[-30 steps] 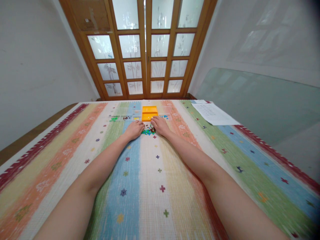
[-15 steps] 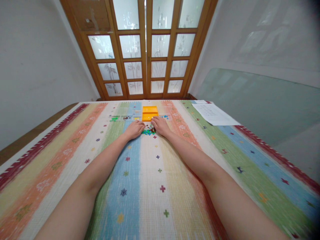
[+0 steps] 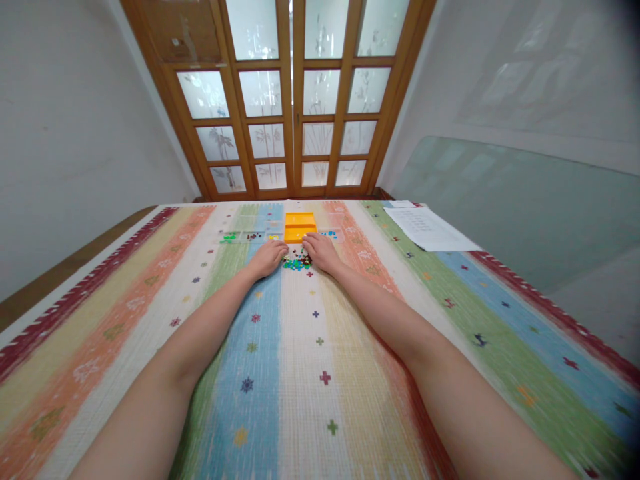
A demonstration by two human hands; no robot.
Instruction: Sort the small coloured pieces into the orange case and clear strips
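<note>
A loose pile of small beads or chips (image 3: 297,264), green, blue, dark red and pale, lies on the tablecloth between my hands. My left hand (image 3: 270,257) is at the pile's left edge, palm down, its fingers bent and close together. My right hand (image 3: 321,253) rests at the pile's right side, its bent fingertips by the near right corner of an orange box (image 3: 301,219). The box stands with its lid opened back. Whatever either hand pinches is hidden or too small to make out.
Clear compartment trays flank the orange box; small green pieces (image 3: 229,237), dark red pieces (image 3: 253,236) and yellow pieces (image 3: 273,237) are on the left, blue pieces (image 3: 330,234) on the right. Printed sheets (image 3: 430,228) lie at the table's right. Wooden glazed doors (image 3: 295,120) stand behind.
My left hand has shifted slightly to the left, away from the pile. My right hand and the orange box look the same.
</note>
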